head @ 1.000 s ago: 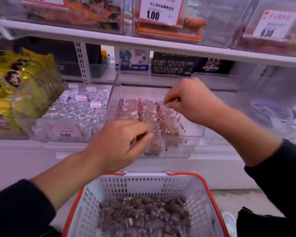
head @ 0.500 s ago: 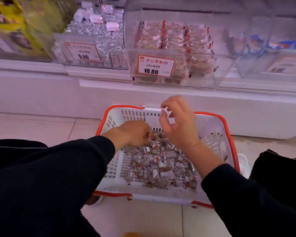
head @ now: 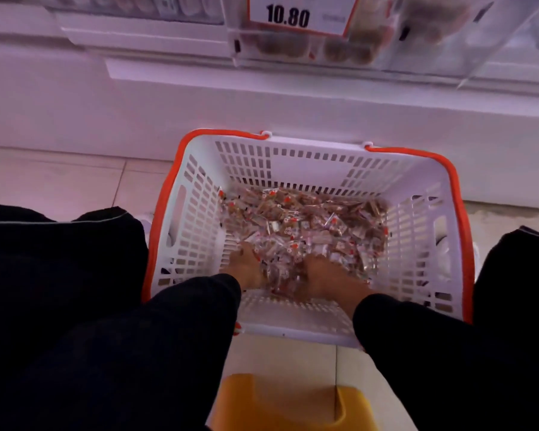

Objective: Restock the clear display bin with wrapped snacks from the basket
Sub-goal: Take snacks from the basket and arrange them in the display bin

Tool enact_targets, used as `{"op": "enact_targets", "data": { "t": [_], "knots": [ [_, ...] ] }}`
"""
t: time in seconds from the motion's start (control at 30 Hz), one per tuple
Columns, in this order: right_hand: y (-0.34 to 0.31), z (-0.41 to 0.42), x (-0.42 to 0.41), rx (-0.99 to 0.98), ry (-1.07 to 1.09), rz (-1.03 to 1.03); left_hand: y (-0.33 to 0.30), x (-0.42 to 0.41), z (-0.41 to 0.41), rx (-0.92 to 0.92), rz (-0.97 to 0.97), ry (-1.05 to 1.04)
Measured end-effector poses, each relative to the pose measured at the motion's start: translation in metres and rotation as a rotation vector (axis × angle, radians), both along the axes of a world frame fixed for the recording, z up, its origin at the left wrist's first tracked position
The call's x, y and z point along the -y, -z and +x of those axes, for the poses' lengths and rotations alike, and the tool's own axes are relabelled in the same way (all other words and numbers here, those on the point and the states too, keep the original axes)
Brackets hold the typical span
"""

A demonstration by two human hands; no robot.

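White basket (head: 196, 213) holds wrapped snacks (head: 308, 222); left hand (head: 246, 265) and right hand (head: 321, 275) dig in, grips hidden.

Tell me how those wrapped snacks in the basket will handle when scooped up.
The wrapped snacks look small and loose, so probably light and apt to spill from a handful. Their glossy clear wrappers suggest slipperiness. Both hands, left hand and right hand, dig in together, likely cupping them.

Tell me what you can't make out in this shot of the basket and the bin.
- Head view: fingers of the left hand and right hand are buried in the wrapped snacks; grip unclear.
- Clear display bin: top cut off by the frame edge, contents blurred.
- Price tag: upper text cropped.
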State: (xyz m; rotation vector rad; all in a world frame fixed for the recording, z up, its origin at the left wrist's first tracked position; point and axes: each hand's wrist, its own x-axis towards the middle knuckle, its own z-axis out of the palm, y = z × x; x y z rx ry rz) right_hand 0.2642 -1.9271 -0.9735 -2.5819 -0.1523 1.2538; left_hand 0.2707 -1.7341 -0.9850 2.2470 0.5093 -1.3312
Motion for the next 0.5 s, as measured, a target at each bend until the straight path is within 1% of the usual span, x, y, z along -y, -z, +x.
{"op": "enact_targets", "data": {
  "t": [0.07, 0.13, 0.2, 0.27, 0.33, 0.43, 0.5],
  "knots": [
    [0.003, 0.001, -0.002, -0.024, -0.018, -0.009, 0.009, 0.003, -0.002, 0.039, 0.004, -0.139],
    [0.006, 0.005, -0.002, -0.027, -0.057, -0.008, 0.013, 0.004, -0.007, 0.061, 0.041, -0.134],
    [0.006, 0.009, 0.0, -0.025, -0.025, 0.04, 0.015, 0.004, -0.01, 0.149, 0.036, -0.111],
    [0.007, 0.012, 0.002, -0.073, 0.153, 0.171, 0.016, 0.004, -0.013, 0.258, -0.032, -0.133],
    [0.001, 0.015, 0.002, -0.126, 0.315, 0.287, 0.015, 0.003, -0.013, 0.298, -0.072, -0.173],
    [-0.005, 0.018, 0.005, -0.151, 0.419, 0.348, 0.011, 0.005, -0.014, 0.322, -0.084, -0.188],
    [-0.009, 0.016, 0.007, -0.178, 0.52, 0.408, 0.009, 0.006, -0.014, 0.327, -0.081, -0.15]
  ]
}}
